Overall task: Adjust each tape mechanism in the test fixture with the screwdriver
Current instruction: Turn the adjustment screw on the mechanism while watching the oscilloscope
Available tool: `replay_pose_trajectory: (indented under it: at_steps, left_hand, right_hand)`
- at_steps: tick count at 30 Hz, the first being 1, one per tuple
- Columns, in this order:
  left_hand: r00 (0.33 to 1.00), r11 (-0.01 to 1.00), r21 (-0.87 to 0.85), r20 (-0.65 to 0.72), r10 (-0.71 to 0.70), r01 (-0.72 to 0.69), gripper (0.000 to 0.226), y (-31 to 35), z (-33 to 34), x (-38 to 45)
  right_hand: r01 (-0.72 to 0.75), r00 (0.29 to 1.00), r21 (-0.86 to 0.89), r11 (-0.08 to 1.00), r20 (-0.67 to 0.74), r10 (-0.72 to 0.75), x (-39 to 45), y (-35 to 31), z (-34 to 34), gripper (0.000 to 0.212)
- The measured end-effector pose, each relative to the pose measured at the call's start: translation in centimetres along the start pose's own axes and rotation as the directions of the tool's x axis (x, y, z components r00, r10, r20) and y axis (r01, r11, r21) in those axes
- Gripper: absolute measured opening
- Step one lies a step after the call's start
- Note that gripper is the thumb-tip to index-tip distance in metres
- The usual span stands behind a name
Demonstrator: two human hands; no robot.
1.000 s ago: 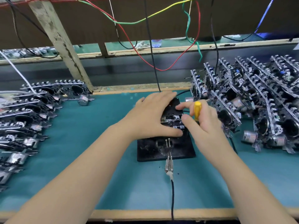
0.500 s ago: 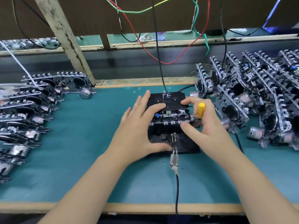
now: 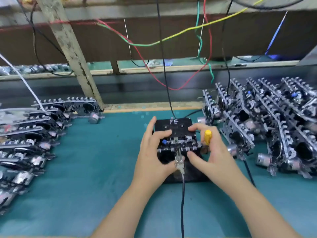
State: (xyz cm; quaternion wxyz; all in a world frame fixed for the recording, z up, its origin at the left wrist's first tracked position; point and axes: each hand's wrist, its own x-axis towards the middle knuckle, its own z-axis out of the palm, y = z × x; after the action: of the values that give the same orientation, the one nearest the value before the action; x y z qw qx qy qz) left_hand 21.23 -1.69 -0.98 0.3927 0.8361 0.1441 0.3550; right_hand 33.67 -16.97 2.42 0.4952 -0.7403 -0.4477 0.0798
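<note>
Both hands grip the tape mechanism seated on the black test fixture mid-worktop. The left hand pinches its left edge between fingers and thumb. The right hand pinches its right side while its curled fingers hold the yellow-handled screwdriver.

Both hands now grip the tape mechanism from its sides, lifting it off the black fixture. A second ago the left hand lay flat over it; the right hand has shifted its thumb beneath the mechanism's front edge.
</note>
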Motion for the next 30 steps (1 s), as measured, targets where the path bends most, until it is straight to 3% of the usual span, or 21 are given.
replay_pose_trajectory:
  at_steps: [10, 30]
  left_hand:
    - [0.998, 0.999, -0.027, -0.06, 0.018, -0.02, 0.066, -0.2, -0.1, 0.6]
    - [0.999, 0.996, -0.068, -0.003, -0.05, 0.05, 0.076, -0.3, 0.4, 0.5]
  right_hand:
    - [-0.115, 0.987, -0.033, 0.993, 0.108, 0.118, 0.6, -0.3, -0.3, 0.064]
    - [-0.191, 0.98, -0.05, 0.98, 0.045, 0.193, -0.3, -0.9, 0.0, 0.051]
